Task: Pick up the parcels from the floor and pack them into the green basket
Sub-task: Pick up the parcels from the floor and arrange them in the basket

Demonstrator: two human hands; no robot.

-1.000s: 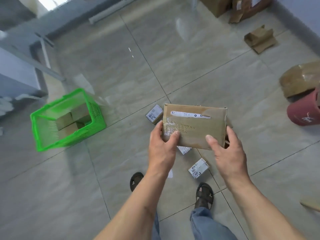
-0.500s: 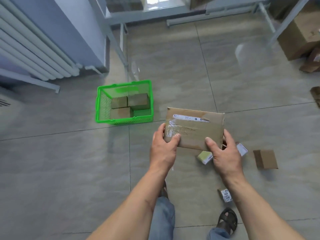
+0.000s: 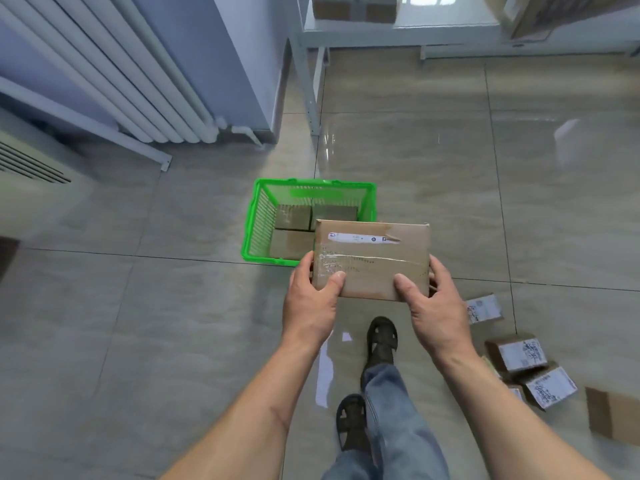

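Spreading across the whole view, the glossy grey-beige tiled floor (image 3: 173, 323) carries everything. Along its far left edge stands a white ribbed metal radiator (image 3: 114, 71) against a pale blue wall, and at the far edge a pale metal-framed table (image 3: 398, 31) holds brown cartons on its top.

Near the middle of the floor sits the bright green plastic mesh basket (image 3: 258, 220), with three brown cardboard parcels (image 3: 294, 218) lying flat on its bottom.

Held in the air at the basket's near right corner, covering that corner from view, is a flat rectangular brown cardboard parcel (image 3: 372, 268) with a white label strip and clear tape across its top face. The left hand (image 3: 310, 306) grips its near left corner, thumb clamped on the top face and fingers curled around the left edge. The right hand (image 3: 434, 310) grips the near right corner the same way, thumb on top and fingers wrapped around the right edge.

Toward the floor's near right corner lie several small brown cardboard boxes with white printed labels (image 3: 519, 358), close together, some touching. Two feet in dark sandals (image 3: 381, 337) and blue jeans stand on the floor below the hands.
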